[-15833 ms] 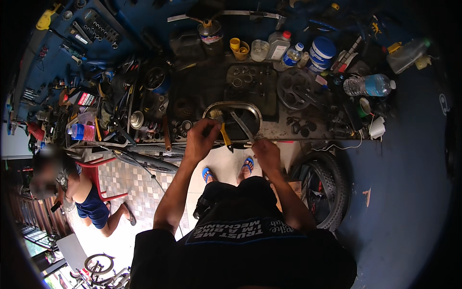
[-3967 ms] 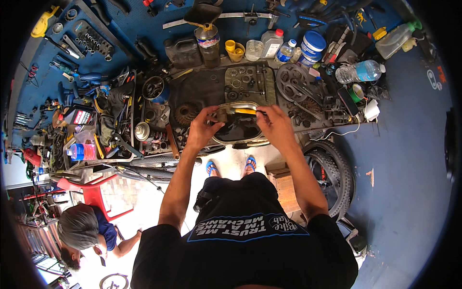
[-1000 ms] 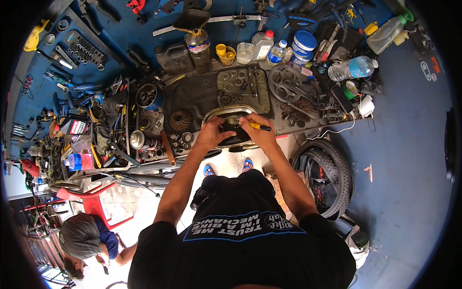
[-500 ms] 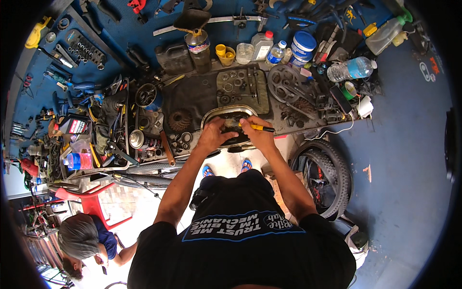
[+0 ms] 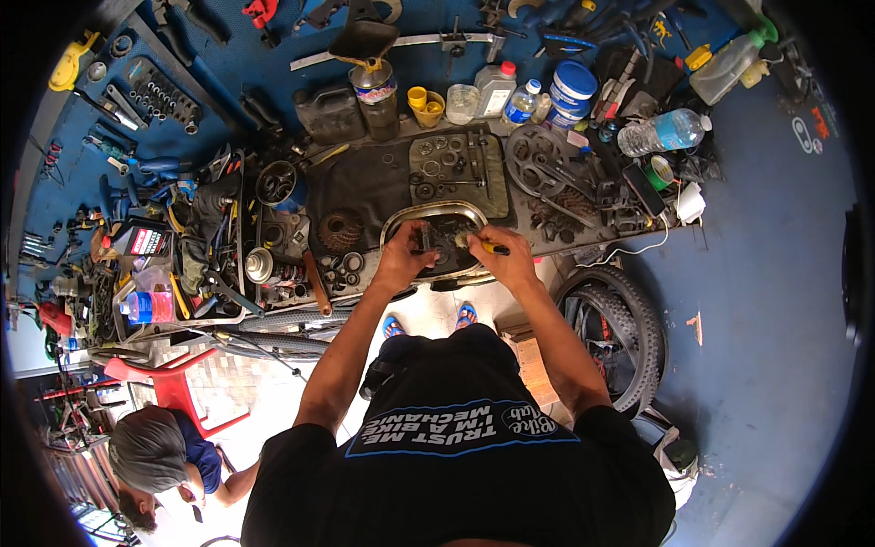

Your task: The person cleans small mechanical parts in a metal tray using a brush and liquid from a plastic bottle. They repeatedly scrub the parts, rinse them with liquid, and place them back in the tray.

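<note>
Over an oval metal tray (image 5: 394, 217) at the bench's front edge, both my hands are at work. My left hand (image 5: 401, 259) is closed, pinching a small dark metal part (image 5: 423, 239) whose kind I cannot make out. Closed around a brush (image 5: 495, 248) with a yellow and black handle is my right hand (image 5: 512, 260). The brush's pale tip points left toward the small part, with a gap between them. Dark, wet-looking contents lie in the tray.
Behind the tray lies a mat (image 5: 365, 182) with washers and small parts. A cassette sprocket (image 5: 341, 228) sits left of it; a crankset (image 5: 538, 164) lies right. Bottles and tubs line the back. Tyres (image 5: 629, 337) lean at right. Another person (image 5: 155, 451) is at lower left.
My hands have moved apart over the tray. The brush has turned and its tip now shows, and the small part in my left hand has come into sight.
</note>
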### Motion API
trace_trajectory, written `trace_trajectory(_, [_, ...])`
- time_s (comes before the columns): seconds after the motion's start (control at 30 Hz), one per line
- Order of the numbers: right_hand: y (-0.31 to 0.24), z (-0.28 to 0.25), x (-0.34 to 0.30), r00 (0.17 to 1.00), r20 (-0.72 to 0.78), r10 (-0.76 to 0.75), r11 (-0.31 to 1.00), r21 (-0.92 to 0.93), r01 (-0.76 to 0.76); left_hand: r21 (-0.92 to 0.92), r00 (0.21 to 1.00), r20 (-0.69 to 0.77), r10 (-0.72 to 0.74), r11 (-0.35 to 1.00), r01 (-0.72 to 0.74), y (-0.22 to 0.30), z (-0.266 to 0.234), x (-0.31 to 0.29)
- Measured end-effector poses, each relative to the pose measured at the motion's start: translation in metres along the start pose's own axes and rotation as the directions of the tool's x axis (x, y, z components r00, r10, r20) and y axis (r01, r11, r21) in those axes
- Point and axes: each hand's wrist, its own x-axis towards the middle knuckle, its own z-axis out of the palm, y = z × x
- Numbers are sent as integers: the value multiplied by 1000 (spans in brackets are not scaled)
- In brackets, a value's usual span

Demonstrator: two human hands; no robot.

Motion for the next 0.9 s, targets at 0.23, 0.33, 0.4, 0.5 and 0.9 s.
trace_trajectory(0.23, [-31,-2,3,981,70,180,949,250,-192,88,985,49,-166,983,161,15,-7,-2])
trace_trajectory(0.33, [-63,-3,-5,990,130,54,940,327,-95,174,999,13,47,984,-49,-10,-14,1])
trace_trajectory(0.4, [-40,1,0,998,39,54,954,292,-63,237,999,41,-7,972,-3,9,-10,2])
trace_trajectory(0.5, [-40,-1,3,1000,2,2,972,236,-2,244,1000,19,17,970,-21,7,-9,-1])
trace_trajectory(0.9, [-43,-2,-8,1000,1,23,961,276,-22,222,997,54,54,973,-65,11,-5,-10])
